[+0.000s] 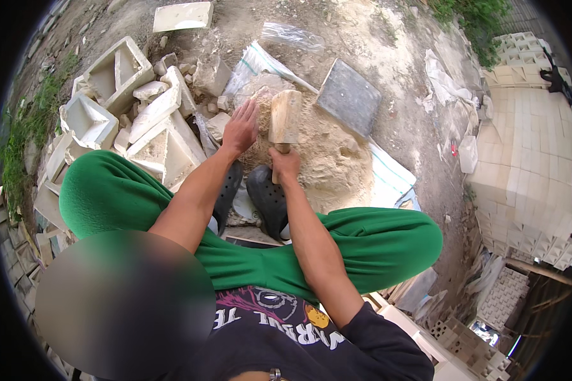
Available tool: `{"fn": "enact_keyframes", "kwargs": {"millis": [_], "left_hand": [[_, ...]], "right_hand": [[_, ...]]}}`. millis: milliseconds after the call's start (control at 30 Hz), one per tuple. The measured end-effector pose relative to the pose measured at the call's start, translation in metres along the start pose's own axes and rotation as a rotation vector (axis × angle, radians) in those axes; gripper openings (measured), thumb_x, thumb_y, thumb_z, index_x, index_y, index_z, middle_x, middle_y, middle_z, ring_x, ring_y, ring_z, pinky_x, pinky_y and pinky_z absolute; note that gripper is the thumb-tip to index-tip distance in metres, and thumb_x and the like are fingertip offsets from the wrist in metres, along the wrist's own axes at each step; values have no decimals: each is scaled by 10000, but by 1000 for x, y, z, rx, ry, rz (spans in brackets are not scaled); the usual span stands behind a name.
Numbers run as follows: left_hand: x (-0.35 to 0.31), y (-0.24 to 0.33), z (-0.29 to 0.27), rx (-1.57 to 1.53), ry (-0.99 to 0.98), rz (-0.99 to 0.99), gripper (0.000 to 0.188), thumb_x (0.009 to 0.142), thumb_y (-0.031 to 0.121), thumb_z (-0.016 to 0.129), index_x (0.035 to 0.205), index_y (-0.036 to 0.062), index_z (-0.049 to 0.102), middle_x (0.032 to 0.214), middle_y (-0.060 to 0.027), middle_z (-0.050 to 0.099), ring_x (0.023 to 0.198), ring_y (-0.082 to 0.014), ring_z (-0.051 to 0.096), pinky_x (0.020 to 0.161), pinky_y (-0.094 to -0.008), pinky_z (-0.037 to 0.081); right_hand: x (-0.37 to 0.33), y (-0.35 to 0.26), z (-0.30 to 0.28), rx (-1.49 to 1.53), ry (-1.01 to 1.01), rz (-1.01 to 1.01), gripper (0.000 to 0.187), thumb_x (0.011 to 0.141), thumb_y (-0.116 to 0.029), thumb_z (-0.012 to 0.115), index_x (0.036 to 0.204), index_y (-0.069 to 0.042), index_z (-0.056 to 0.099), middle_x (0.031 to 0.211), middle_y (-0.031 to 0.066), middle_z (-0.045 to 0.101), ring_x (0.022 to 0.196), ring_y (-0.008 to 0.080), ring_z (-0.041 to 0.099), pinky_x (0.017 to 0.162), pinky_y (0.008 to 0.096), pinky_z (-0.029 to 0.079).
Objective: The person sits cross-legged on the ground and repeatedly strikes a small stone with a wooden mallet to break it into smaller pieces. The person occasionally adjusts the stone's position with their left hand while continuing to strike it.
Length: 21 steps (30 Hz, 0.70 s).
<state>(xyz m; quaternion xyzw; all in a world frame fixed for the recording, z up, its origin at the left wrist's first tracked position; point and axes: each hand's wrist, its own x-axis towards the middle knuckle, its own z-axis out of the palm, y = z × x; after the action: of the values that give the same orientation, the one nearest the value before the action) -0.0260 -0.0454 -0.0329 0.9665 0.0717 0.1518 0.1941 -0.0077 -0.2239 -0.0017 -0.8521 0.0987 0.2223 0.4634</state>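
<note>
We looked down on a heap of crumbled, pale tan powder (324, 149) spread over a white, striped woven sack (392, 173). Above the heap's left half was a blocky, pale wooden mallet (285, 117), its handle gripped by the person's right hand (285, 164). Its long axis pointed away from the body, the head just beyond that hand. The left hand (241, 130), fingers outstretched, was left of the head, over the heap's left edge; we could not tell whether its hidden palm touched anything. The mallet's head looked rectangular, worn and dusty, with brownish patches.
</note>
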Motion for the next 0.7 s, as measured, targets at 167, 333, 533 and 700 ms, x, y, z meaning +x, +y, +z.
{"fn": "enact_keyframes", "kwargs": {"millis": [167,333,533,700], "left_hand": [[-7,-1,5,129,-75,-213,590,990,292,492,1492,2,384,1587,-171,347,1491,-327,287,1211,-501,222],[-3,6,4,114,-102,-68,582,983,292,498,1487,17,404,1591,-139,355,1502,-296,272,1222,-491,196],[-2,5,5,91,-67,-61,554,974,271,516,1473,45,434,1567,-102,407,1494,-253,296,1215,-484,211],[-7,-3,-1,60,-105,-106,549,967,259,525,1474,65,440,1566,-88,412,1484,-265,317,1208,-484,228]], "right_hand": [[-7,-11,0,9,-32,-9,280,747,-222,754,874,21,698,669,93,673,539,180,658,522,347,525],[8,4,7,-201,63,-98,458,719,-379,754,961,10,726,879,242,725,869,401,715,771,464,551],[11,-28,5,-301,105,-245,455,706,-339,784,969,28,718,873,242,726,876,391,713,802,454,543],[-3,-64,-1,-187,112,-273,467,721,-344,745,993,33,700,919,266,714,913,439,695,830,488,539]]}}
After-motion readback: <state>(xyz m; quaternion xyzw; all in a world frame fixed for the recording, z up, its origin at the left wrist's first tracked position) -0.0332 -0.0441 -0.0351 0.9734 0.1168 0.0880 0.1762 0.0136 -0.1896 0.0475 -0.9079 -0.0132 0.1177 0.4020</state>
